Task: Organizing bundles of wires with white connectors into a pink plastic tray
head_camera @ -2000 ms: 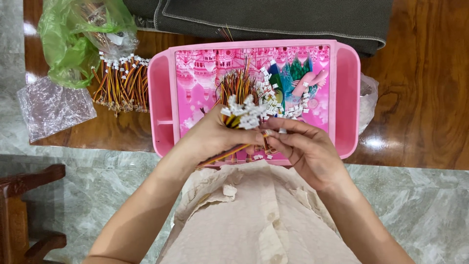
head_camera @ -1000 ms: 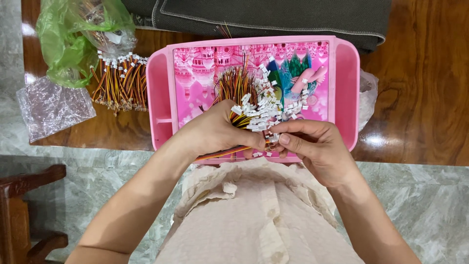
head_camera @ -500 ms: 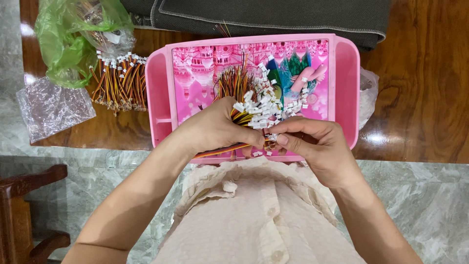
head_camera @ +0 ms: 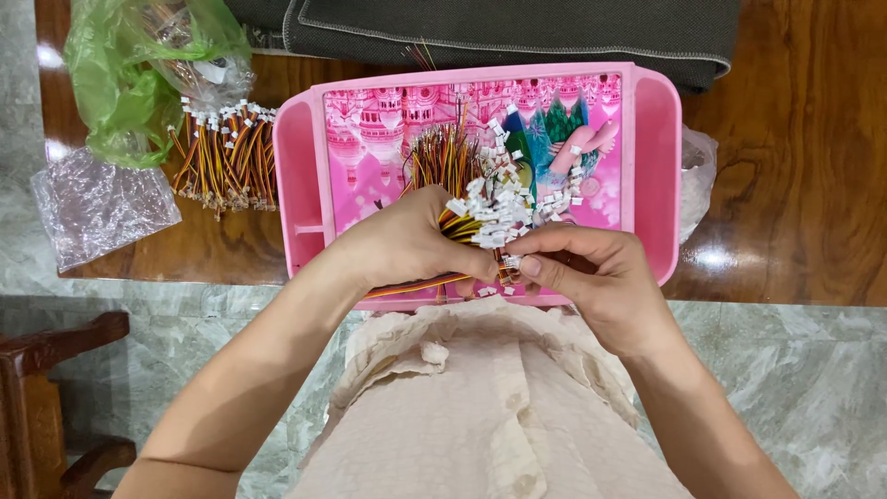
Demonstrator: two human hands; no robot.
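Left hand (head_camera: 407, 245) fingers wrap a wire bundle (head_camera: 462, 217); right hand (head_camera: 591, 273) fingers pinch one white connector (head_camera: 511, 262) just below. Best worked over the pink tray (head_camera: 651, 139), bundle gripped firmly.

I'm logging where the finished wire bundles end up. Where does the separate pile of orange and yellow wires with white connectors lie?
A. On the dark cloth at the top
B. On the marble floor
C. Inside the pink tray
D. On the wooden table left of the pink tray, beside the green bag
D: the wire pile rests on the wooden table, left of the pink tray and just below the green bag.
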